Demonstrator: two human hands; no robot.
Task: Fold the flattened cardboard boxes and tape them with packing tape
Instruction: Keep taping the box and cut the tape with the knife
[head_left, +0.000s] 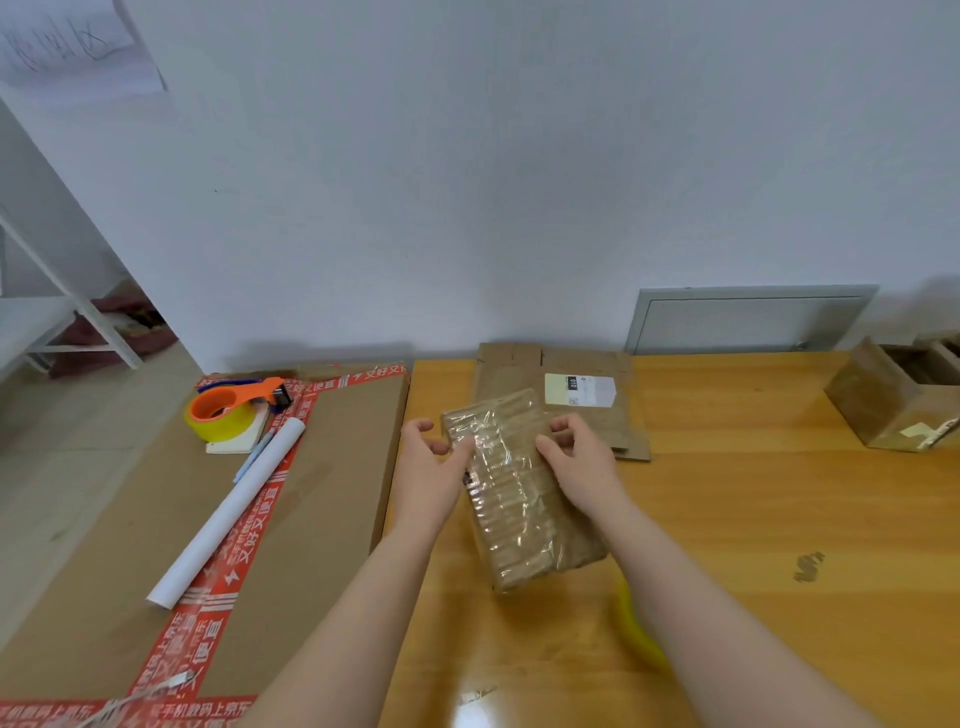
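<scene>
A plastic-wrapped bundle of flattened boxes (519, 493) lay tilted over the wooden table (753, 519). The left hand (434, 467) pinched its left edge, and the right hand (584, 462) curled over its right edge. The tape dispenser (234, 405) sat well apart on a large carton (332, 457).

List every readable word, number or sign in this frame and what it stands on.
"又好又便宜": red tape on the large cardboard box.
"手机数码上京东": same tape, near edge.
"010": white label on the flattened cardboard.
Unreadable: label's small print, handwriting on the wall paper, dark mark on the wrapped bundle.
</scene>
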